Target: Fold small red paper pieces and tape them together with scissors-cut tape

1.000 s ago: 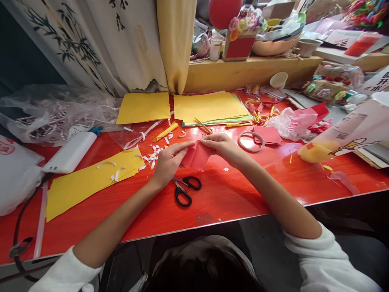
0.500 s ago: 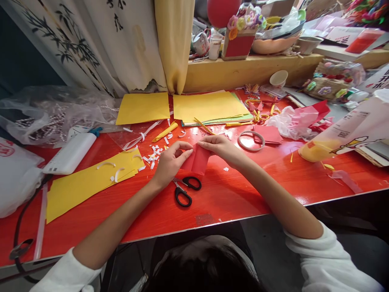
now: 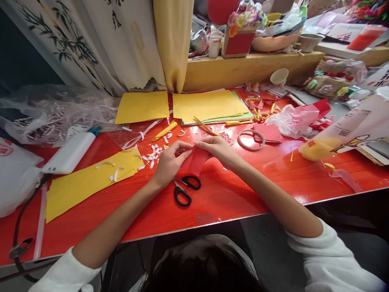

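Observation:
A small folded piece of red paper [image 3: 196, 161] is held between both hands above the red table. My left hand [image 3: 172, 162] pinches its left side between thumb and fingers. My right hand [image 3: 217, 150] grips its top right edge, the fingertips of the two hands nearly touching. Black-handled scissors [image 3: 183, 190] lie just below the paper, their blades partly hidden under my left hand. White paper scraps [image 3: 153, 154] are scattered left of my left hand. A round ring of tape [image 3: 251, 140] lies right of my right hand, overlapping red paper pieces [image 3: 269, 133].
Yellow sheets [image 3: 91, 182] lie at the left, and more yellow paper [image 3: 209, 106] at the back. A white device [image 3: 69, 153] rests beside plastic bags. At the right stand a cup of yellow drink [image 3: 331, 138] and crumpled pink tissue [image 3: 296, 121].
The red paper has tilted and its right part has narrowed between my hands. My right hand has shifted slightly left. My left hand has hardly moved.

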A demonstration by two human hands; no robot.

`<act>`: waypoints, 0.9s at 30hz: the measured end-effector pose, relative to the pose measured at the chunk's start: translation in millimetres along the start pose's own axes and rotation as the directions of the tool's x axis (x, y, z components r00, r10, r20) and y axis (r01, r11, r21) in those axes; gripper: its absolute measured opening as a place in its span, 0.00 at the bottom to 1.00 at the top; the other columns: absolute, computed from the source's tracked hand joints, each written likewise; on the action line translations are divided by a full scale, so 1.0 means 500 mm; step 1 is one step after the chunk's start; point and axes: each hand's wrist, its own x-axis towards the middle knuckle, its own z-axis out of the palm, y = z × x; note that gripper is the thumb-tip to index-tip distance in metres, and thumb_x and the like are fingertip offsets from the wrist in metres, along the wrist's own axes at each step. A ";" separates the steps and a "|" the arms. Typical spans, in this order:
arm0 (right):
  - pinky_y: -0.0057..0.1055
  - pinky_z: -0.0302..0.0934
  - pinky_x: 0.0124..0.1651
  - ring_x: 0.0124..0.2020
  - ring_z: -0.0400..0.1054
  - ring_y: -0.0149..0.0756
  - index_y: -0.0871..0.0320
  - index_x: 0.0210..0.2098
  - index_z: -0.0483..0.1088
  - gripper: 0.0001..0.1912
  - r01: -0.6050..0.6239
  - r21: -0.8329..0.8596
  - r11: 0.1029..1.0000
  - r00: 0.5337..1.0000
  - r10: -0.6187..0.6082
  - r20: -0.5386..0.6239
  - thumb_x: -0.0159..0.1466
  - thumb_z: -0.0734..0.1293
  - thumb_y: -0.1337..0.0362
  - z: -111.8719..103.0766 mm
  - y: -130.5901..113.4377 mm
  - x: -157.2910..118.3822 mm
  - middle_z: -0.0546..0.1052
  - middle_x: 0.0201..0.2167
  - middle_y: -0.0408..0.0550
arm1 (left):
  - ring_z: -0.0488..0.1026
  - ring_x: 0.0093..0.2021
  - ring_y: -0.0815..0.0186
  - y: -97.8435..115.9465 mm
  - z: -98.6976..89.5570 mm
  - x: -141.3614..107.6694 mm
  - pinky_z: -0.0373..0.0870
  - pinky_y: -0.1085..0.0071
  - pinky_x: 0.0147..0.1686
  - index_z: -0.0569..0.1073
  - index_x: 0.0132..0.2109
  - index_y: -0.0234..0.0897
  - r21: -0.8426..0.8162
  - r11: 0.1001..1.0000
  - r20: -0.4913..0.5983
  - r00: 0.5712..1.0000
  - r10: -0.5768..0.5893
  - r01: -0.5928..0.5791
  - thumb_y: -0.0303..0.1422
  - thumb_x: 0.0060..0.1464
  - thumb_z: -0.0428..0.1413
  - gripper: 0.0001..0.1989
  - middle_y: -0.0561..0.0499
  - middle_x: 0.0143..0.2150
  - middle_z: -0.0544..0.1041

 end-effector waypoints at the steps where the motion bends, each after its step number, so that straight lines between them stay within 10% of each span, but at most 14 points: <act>1: 0.24 0.67 0.25 0.23 0.68 0.27 0.64 0.26 0.71 0.18 -0.005 0.005 1.000 1.000 0.005 -0.002 0.54 0.70 0.52 0.001 0.001 0.001 0.71 0.21 0.44 | 0.73 0.39 0.67 0.000 0.000 0.000 0.69 0.72 0.40 0.73 0.39 0.37 0.007 1.000 0.000 1.000 -0.001 0.001 0.36 0.54 0.56 0.08 0.51 0.38 0.76; 16: 0.27 0.70 0.30 0.27 0.69 0.30 0.63 0.26 0.72 0.08 -0.025 -0.032 0.999 1.000 0.025 0.010 0.57 0.67 0.64 -0.001 -0.011 -0.003 0.73 0.24 0.47 | 0.72 0.43 0.65 0.022 0.000 -0.005 0.67 0.71 0.46 0.75 0.39 0.39 0.123 0.991 0.010 0.999 0.047 -0.048 0.39 0.54 0.55 0.09 0.51 0.40 0.76; 27: 0.26 0.61 0.31 0.26 0.66 0.29 0.63 0.28 0.71 0.15 0.094 -0.198 0.976 0.996 -0.091 0.024 0.56 0.68 0.54 -0.008 -0.001 0.000 0.72 0.24 0.45 | 0.71 0.38 0.67 0.008 -0.003 0.003 0.66 0.73 0.39 0.73 0.38 0.37 -0.035 0.993 0.007 0.993 -0.115 0.115 0.42 0.53 0.56 0.13 0.52 0.37 0.75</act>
